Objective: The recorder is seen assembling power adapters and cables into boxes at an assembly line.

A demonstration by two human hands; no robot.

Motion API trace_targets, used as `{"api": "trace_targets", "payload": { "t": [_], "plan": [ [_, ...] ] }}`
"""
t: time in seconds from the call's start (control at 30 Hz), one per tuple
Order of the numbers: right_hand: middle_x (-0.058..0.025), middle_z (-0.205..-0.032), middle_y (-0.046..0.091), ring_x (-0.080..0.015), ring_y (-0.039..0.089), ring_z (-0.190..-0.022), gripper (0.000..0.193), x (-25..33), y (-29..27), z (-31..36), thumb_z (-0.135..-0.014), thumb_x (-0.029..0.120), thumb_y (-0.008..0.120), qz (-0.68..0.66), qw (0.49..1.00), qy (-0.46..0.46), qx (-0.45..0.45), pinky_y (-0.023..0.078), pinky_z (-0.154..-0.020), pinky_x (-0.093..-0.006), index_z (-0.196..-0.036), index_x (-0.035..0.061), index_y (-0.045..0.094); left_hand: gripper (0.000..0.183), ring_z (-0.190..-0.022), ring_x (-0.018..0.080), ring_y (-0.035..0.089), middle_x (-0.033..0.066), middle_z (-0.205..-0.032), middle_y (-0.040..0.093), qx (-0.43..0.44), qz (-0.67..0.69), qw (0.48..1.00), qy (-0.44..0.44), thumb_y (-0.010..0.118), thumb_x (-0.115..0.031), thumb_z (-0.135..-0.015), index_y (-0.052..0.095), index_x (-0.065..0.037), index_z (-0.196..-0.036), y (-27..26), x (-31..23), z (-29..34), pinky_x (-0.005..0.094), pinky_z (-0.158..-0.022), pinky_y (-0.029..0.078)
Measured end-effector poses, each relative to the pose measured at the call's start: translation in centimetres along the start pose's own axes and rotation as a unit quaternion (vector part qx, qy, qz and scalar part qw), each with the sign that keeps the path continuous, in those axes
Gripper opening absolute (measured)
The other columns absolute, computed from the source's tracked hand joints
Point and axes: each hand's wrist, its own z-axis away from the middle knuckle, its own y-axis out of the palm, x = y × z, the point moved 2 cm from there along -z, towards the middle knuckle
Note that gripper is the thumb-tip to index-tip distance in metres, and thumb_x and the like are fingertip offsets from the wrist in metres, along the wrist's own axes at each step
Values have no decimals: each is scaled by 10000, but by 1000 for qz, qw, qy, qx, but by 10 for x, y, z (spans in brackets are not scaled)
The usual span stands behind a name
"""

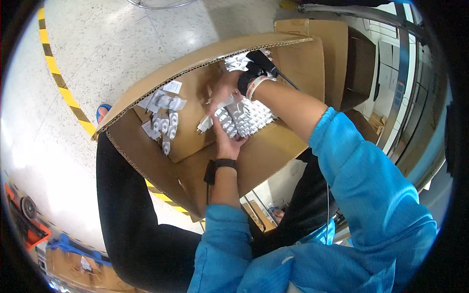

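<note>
Both hands are inside an open cardboard box (273, 151) that holds many white plug adapters with prongs. My left hand (228, 144) is curled around the near-left end of a cluster of white plug adapters (227, 123), its thumb on the left side and its fingers underneath. Just beyond it my right hand (225, 90) reaches over the same cluster; motion smears its fingers, and I cannot make out their grip. A single white plug adapter (204, 124) lies beside my left thumb. Tightly packed rows of plug adapters (256, 117) fill the box's right part.
Loose plug adapters (163, 117) lie scattered on the box's left part. The box's tall far wall (195, 61) rises beyond my hands. Another cardboard box (337, 58) and a metal frame (400, 73) stand to the right. Yellow-black tape (63, 88) marks the floor. Black straps circle both wrists.
</note>
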Motion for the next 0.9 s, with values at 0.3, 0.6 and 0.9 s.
{"api": "trace_targets", "payload": {
  "t": [0.3,0.6,0.9],
  "plan": [
    [-181,-1077,680,-298,677,-949,690,-4,17,0,-692,617,673,105,986,-35,-128,557,-745,-390,-1089,54,709,901,-1319,345,395,64,-1445,446,70,70,995,-5,278,-863,-774,435,-241,-1407,10,-5,-5,635,-1039,262],
    [-235,-1102,659,-345,674,-949,685,-12,29,5,-678,522,677,45,983,-62,-167,562,-770,-411,-1127,5,667,854,-1133,275,517,43,-1267,557,48,5,999,17,379,-858,-738,515,-212,-1279,11,-4,4,517,-876,405],
    [-188,-986,697,-347,660,-918,578,10,57,99,-672,460,696,6,938,-81,-338,521,-820,-379,-1115,88,695,909,-1267,308,412,76,-1380,453,46,-41,992,110,420,-834,-767,382,-191,-1408,46,-7,69,573,-1011,330]
  ]
}}
